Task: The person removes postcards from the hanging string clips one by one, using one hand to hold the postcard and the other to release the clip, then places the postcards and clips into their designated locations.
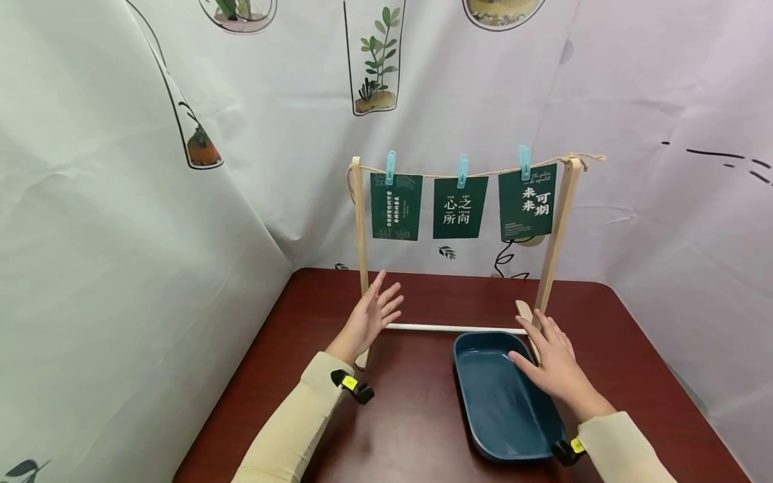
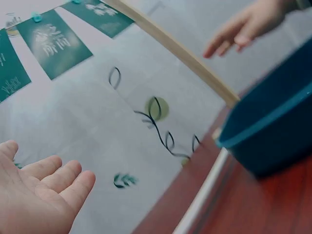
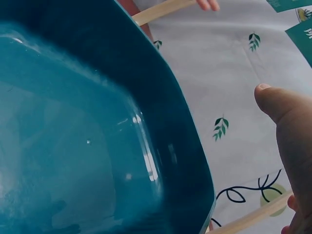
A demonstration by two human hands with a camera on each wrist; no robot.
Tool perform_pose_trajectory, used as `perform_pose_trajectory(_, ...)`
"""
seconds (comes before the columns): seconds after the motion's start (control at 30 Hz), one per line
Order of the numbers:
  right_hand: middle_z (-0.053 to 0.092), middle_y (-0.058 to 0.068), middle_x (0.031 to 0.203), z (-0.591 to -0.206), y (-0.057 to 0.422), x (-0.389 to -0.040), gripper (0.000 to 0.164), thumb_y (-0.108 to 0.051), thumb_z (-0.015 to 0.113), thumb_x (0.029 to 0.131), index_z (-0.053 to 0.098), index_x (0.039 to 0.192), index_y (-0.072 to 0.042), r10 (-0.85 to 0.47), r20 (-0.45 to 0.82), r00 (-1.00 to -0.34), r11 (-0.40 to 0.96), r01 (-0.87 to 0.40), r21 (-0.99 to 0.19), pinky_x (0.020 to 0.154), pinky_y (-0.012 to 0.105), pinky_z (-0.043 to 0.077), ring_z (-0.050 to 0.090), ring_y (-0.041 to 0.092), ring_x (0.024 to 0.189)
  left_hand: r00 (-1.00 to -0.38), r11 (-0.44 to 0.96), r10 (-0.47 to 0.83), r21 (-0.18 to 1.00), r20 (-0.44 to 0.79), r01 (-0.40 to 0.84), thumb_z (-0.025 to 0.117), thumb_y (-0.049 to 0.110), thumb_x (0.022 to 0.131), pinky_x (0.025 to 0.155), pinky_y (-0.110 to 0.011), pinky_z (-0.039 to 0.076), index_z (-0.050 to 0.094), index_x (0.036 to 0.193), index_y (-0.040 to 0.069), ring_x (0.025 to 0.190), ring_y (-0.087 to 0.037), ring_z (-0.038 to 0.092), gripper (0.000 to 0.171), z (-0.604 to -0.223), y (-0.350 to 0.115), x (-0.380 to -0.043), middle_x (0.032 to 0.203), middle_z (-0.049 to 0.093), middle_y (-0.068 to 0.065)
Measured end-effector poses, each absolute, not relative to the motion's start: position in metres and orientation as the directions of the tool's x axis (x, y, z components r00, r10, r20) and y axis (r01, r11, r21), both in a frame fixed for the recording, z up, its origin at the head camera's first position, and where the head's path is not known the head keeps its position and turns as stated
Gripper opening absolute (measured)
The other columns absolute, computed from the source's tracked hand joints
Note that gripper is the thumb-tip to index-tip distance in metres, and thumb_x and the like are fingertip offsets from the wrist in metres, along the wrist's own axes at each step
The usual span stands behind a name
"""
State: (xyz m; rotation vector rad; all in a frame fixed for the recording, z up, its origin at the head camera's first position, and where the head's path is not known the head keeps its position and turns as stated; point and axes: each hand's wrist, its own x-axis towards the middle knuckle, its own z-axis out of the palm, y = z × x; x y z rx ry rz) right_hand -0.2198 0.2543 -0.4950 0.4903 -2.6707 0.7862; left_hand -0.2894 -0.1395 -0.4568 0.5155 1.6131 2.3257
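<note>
Three dark green cards hang in a row from a twine line: a left card (image 1: 410, 208), a middle card (image 1: 459, 229) and a right card (image 1: 513, 201). Each is held by a light blue clothespin (image 1: 462, 171). The line runs between two wooden posts (image 1: 561, 215) of a small drying rack. My left hand (image 1: 366, 318) is held up near the left post, fingers spread, holding nothing. Above the right part of a blue tray (image 1: 501, 402) hovers my right hand (image 1: 555, 362), its fingers extended and nothing in them. The tray's visible inside holds no objects.
The rack stands on a dark red-brown table (image 1: 410, 402), with a white bar (image 1: 449, 328) across its bottom and wooden feet. The tray sits in front of the rack's right half. White printed fabric (image 1: 290, 134) closes off the back and sides.
</note>
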Motion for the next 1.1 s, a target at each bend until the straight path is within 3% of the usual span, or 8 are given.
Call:
perform_pose_trajectory(0.27, 0.018, 0.028, 0.162, -0.498, 0.255, -0.218, 0.074, -0.036, 0.073, 0.093, 0.038, 0.155, -0.015, -0.228, 0.378, -0.897, 0.782, -0.400, -0.477, 0.109, 0.077, 0.010, 0.013, 0.056, 0.146, -0.917, -0.537, 0.346, 0.843, 0.198, -0.020, 0.032, 0.047, 0.110, 0.120, -0.052, 0.023, 0.013, 0.163, 0.031, 0.148, -0.034, 0.032, 0.059, -0.435, -0.118, -0.307, 0.164, 0.030, -0.012)
perform_pose_trajectory(0.57, 0.021, 0.027, 0.161, -0.493, 0.250, -0.219, 0.075, -0.035, 0.074, 0.092, 0.039, 0.155, -0.015, -0.223, 0.378, -0.898, 0.792, -0.393, -0.468, 0.109, 0.077, 0.012, 0.015, 0.055, 0.146, -0.904, -0.600, 0.304, 0.798, 0.302, 0.065, 0.024, 0.040, 0.111, 0.122, -0.054, 0.016, -0.007, 0.162, 0.028, 0.152, -0.032, 0.023, 0.061, -0.417, -0.111, -0.320, 0.166, 0.022, -0.011)
perform_pose_trajectory(0.77, 0.022, 0.029, 0.160, -0.495, 0.250, -0.219, 0.075, -0.034, 0.075, 0.091, 0.039, 0.155, -0.016, -0.230, 0.383, -0.895, 0.795, -0.399, -0.456, 0.106, 0.078, 0.015, 0.018, 0.057, 0.144, -0.911, -0.617, 0.261, 0.781, 0.319, 0.097, 0.027, 0.039, 0.111, 0.121, -0.052, 0.022, -0.005, 0.162, 0.030, 0.149, -0.031, 0.030, 0.060, -0.415, -0.114, -0.321, 0.164, 0.029, -0.016)
perform_pose_trajectory(0.9, 0.022, 0.030, 0.159, -0.494, 0.252, -0.219, 0.074, -0.034, 0.075, 0.091, 0.040, 0.154, -0.015, -0.225, 0.383, -0.896, 0.799, -0.394, -0.454, 0.106, 0.078, 0.015, 0.018, 0.058, 0.142, -0.916, -0.629, 0.256, 0.773, 0.308, 0.085, 0.026, 0.037, 0.112, 0.121, -0.058, 0.017, 0.000, 0.162, 0.031, 0.148, -0.035, 0.032, 0.057, -0.415, -0.115, -0.321, 0.162, 0.029, -0.022)
perform_pose_trajectory(1.1, 0.021, 0.032, 0.159, -0.497, 0.251, -0.219, 0.074, -0.034, 0.074, 0.092, 0.040, 0.154, -0.013, -0.233, 0.371, -0.899, 0.790, -0.398, -0.467, 0.108, 0.078, 0.012, 0.017, 0.058, 0.143, -0.927, -0.665, 0.251, 0.745, 0.280, 0.046, 0.026, 0.039, 0.111, 0.122, -0.052, 0.017, -0.001, 0.163, 0.031, 0.151, -0.030, 0.026, 0.059, -0.414, -0.118, -0.322, 0.166, 0.021, -0.013)
